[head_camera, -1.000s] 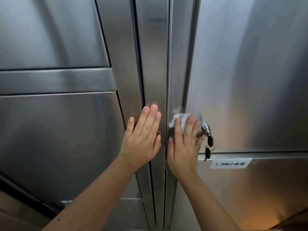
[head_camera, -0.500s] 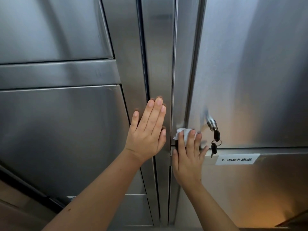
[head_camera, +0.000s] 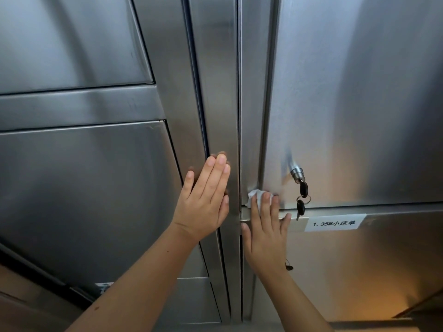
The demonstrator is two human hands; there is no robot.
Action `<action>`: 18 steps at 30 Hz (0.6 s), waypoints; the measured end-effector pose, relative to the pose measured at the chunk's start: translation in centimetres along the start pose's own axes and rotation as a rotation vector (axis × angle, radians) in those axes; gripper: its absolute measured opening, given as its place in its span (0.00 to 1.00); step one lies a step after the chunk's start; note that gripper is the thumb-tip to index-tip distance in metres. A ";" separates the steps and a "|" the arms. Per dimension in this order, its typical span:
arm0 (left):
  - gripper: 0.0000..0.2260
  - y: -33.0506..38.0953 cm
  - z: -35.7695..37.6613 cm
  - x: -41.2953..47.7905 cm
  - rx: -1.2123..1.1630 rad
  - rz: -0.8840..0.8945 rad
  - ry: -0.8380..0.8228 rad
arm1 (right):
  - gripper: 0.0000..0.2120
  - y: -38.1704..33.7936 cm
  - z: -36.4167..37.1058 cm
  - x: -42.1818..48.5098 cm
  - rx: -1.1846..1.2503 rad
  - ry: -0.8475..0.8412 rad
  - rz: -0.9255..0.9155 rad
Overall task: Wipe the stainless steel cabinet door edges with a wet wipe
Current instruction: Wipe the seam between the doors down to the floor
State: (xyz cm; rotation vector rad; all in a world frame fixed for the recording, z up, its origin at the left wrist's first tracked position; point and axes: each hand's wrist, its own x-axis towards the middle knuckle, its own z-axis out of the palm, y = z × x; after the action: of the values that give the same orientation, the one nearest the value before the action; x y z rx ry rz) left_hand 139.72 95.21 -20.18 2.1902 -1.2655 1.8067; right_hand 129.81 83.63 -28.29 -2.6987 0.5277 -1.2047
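Brushed stainless steel is filling the whole frame, with cabinet fronts rising away from me. Nearest, at lower centre, my two forearms are reaching up. My left hand [head_camera: 203, 200] is lying flat, fingers straight and together, pressing on the upright strip [head_camera: 223, 104] between the door columns and holding nothing. My right hand [head_camera: 263, 233], just right of centre, is also lying flat. Its extended fingertips are pinning the wet wipe [head_camera: 254, 195] against the lower left corner of the right-hand cabinet door [head_camera: 347, 116], where the side and bottom edges are meeting. My little finger is resting on the rail [head_camera: 383, 212] below.

I am judging the wipe to be light, limp and damp. It is looking bunched, so it is likely going to crumple or slip out unless I am pressing through my finger pads while dragging it along the seam. The steel is looking stiff, smooth and slick, so nothing there is needing a grip.

Just beyond the wipe I am counting one lock cylinder [head_camera: 296, 174] with two black-headed keys [head_camera: 302, 200] dangling, near enough to be snagging the wipe. One white label [head_camera: 334, 222] is sitting on the rail. I am counting one wipe and two hands. Farther off on the left, two large panels are showing, a lower panel [head_camera: 84, 188] and an upper panel [head_camera: 67, 39].
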 end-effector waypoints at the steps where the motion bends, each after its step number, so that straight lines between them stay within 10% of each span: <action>1: 0.29 0.0 -0.1 0.0 -0.005 -0.006 -0.005 | 0.26 0.0 0.0 0.0 -0.007 -0.007 0.007; 18: 0.28 -1.2 -4.3 6.7 -0.100 -0.227 -0.116 | 0.30 -4.6 -8.1 10.1 0.133 0.138 -0.016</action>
State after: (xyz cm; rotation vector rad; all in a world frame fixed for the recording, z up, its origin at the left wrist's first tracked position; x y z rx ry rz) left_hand 136.92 94.46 -12.62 2.3045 -1.0487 1.5216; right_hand 131.24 84.31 -14.61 -2.5277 0.4278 -1.3854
